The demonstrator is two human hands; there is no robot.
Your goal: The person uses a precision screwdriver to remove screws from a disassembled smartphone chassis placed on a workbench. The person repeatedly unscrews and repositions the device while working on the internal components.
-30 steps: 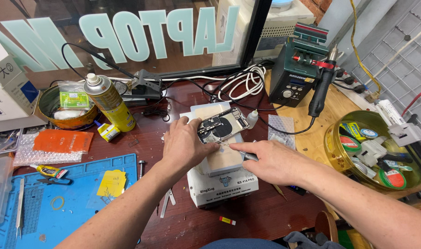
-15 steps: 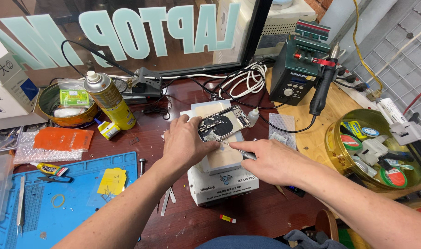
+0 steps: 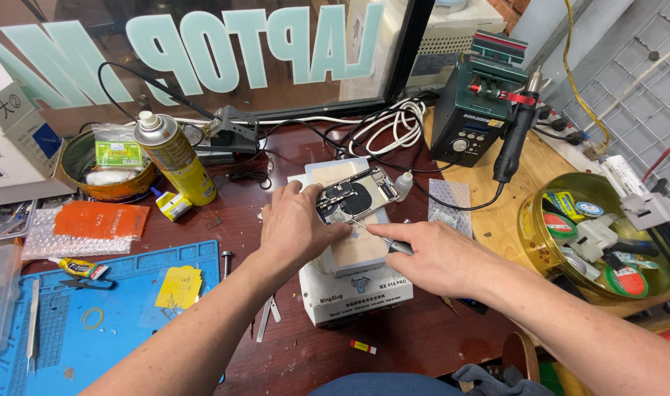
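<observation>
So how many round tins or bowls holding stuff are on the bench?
2. A gold tin of tape rolls sits at the right edge, beyond the right hand; a copper bowl with packets sits far left, beside the spray can. More may lie out of view.

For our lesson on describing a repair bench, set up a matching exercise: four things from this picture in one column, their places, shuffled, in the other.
Things:
1. yellow spray can with silver top
2. opened phone body with a dark round coil
3. black hot-air handle
4. yellow sticky note

Places:
A. on the blue work mat
B. on the white heating block, under the left hand
C. beside the dark green station
D. next to the round copper bowl

Pairs: 1-D, 2-B, 3-C, 4-A
</observation>
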